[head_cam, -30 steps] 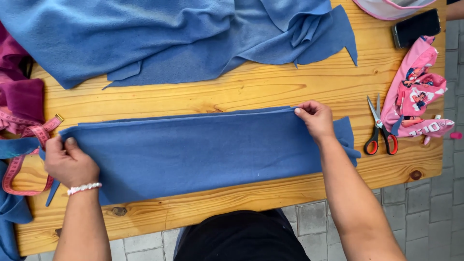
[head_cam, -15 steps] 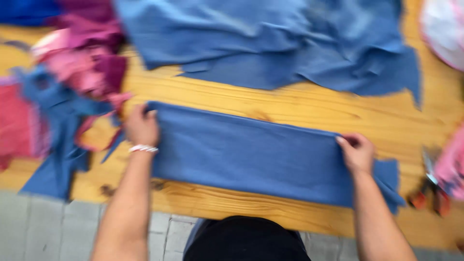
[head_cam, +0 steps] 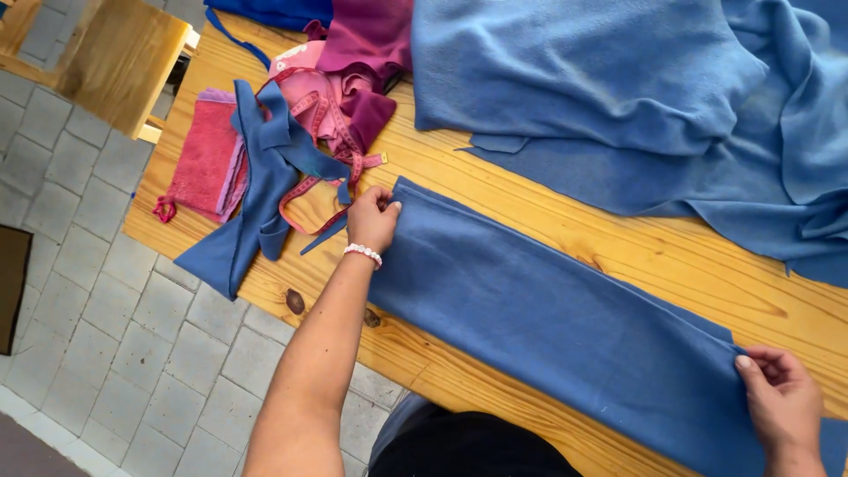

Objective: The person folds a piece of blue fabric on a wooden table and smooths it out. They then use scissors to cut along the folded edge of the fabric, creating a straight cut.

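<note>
My left hand point(head_cam: 373, 221) pinches the upper-left corner of the folded blue fleece strip point(head_cam: 548, 318); my right hand point(head_cam: 782, 402), at lower right, pinches the opposite corner. The strip lies flat, stretched diagonally across the table point(head_cam: 654, 256), already folded double, I judge; the edges look nearly aligned. Its lower-right end is cut off by the frame.

Left hand point(head_cam: 373, 221): I pinch one end of the folded blue strip point(head_cam: 556, 322).
Right hand point(head_cam: 782, 402): I grip its other end.
Table point(head_cam: 654, 256): wooden, strip flat on it.
Beside left hand: pink measuring tape point(head_cam: 322, 190).
</note>
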